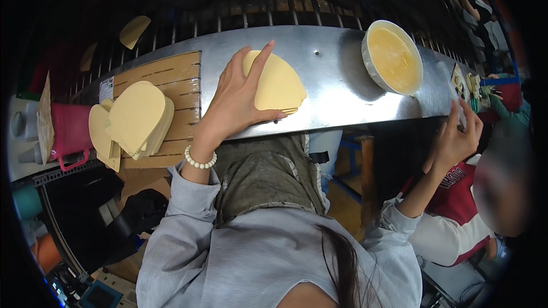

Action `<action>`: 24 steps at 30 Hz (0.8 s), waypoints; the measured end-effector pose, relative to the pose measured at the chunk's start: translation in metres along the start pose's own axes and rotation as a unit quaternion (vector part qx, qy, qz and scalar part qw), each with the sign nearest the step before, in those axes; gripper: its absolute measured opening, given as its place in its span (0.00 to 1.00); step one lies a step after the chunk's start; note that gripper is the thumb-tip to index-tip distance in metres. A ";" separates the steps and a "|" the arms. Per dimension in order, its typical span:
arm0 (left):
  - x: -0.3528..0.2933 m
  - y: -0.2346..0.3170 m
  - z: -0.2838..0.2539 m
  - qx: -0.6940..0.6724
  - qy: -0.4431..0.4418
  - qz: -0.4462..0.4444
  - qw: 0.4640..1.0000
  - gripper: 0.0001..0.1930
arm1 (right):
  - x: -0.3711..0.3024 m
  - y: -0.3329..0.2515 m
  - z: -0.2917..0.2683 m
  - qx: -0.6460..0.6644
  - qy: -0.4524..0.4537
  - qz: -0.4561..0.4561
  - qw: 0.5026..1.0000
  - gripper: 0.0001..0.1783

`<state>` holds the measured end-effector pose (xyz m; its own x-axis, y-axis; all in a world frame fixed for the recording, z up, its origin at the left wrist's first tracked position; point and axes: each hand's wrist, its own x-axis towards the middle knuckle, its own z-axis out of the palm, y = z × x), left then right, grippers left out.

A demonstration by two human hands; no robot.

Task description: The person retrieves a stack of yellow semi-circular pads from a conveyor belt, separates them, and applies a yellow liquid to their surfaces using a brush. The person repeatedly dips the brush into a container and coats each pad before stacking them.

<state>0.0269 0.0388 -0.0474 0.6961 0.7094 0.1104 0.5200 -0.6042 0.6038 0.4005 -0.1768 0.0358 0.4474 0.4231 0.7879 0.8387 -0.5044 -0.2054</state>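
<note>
The left hand (237, 100) lies spread on a stack (278, 86) of yellow cut pieces on the steel bench (337, 88), fingers fanned over its left edge, thumb under the near edge. The right hand (455, 137) reaches to the bench's far right, fingers loosely open; whether it holds anything I cannot tell. A bowl (394, 57) stands between them

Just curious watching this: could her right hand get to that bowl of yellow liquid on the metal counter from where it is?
Probably yes: the right hand hangs at the counter's edge, and bare metal lies between it and the bowl, nothing blocking.
</note>
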 end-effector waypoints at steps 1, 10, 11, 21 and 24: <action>-0.001 0.000 0.001 -0.011 0.005 -0.003 1.000 0.72 | -0.001 0.000 0.003 0.031 0.031 -0.018 0.999 0.13; -0.046 0.006 0.008 -0.033 0.200 0.034 0.979 0.39 | -0.006 -0.073 0.039 0.320 -0.295 0.212 0.875 0.24; -0.054 0.008 0.011 0.013 0.222 0.052 0.974 0.31 | -0.009 -0.090 0.047 0.379 -0.280 0.162 0.867 0.21; -0.082 0.020 0.049 0.074 0.256 -0.037 0.963 0.18 | -0.040 -0.187 0.117 0.286 -0.319 -0.231 0.874 0.13; -0.082 0.017 0.051 0.043 0.254 -0.026 0.966 0.19 | -0.043 -0.176 0.109 0.264 -0.302 -0.286 0.870 0.14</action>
<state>0.0041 -0.0477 -0.0867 0.3468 0.8133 0.4672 0.6030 -0.5749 0.5531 0.2671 -0.0245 -0.0254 -0.1431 0.8896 0.4337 0.9322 0.2684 -0.2430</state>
